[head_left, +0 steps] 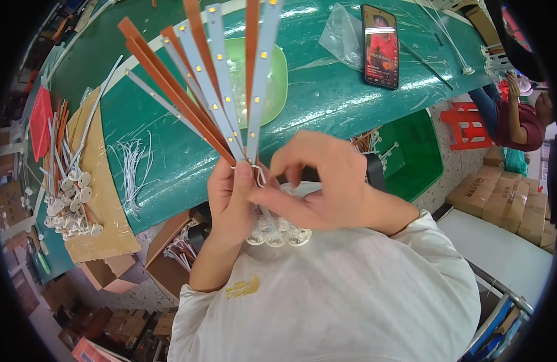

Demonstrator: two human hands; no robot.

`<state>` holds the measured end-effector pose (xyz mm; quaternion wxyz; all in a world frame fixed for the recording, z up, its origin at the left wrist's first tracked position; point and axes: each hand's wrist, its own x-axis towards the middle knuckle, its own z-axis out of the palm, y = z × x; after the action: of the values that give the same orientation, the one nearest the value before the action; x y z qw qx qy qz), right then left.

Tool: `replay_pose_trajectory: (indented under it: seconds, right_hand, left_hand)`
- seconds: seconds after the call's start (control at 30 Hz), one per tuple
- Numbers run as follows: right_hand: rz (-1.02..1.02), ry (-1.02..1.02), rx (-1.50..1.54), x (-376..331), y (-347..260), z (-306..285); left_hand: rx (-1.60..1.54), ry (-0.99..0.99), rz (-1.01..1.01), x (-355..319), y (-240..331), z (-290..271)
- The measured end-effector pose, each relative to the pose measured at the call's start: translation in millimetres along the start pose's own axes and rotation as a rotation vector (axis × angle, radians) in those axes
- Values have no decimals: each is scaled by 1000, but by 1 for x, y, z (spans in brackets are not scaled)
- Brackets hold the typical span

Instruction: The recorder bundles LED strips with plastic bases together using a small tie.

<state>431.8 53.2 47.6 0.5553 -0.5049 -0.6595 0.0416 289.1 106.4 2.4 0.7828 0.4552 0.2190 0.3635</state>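
Strips (219, 55), grasped by left hand (235, 196), tie (262, 176) at strips, right hand (327, 181) beside strips, grip not discernible, bowl (277, 90) beyond strips

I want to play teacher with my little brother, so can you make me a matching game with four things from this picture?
Things:
1. bundle of strips
2. phone
3. bowl
4. pile of thin strands

Clues:
A. light green, partly hidden behind the strips
B. gripped in the left hand
C. white, beside the brown cardboard
D. screen lit, next to a clear plastic bag

Right pairs: 1-B, 2-D, 3-A, 4-C
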Motion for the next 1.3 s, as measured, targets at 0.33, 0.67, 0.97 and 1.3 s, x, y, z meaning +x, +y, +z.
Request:
replay_pose_trajectory:
  seconds: [0.33, 0.67, 0.97, 1.3]
  right_hand:
    - [309, -379, 325, 4, 9, -23]
    - [483, -498, 765, -2, 28, -29]
    - [-363, -276, -378, -7, 36, -15]
    - [32, -167, 89, -20, 22, 2]
  left_hand:
    - [-3, -117, -20, -2, 1, -5]
    - [-129, -278, -141, -1, 5, -7]
    - [-343, -107, -268, 1, -4, 0]
    - [60, 60, -113, -12, 8, 14]
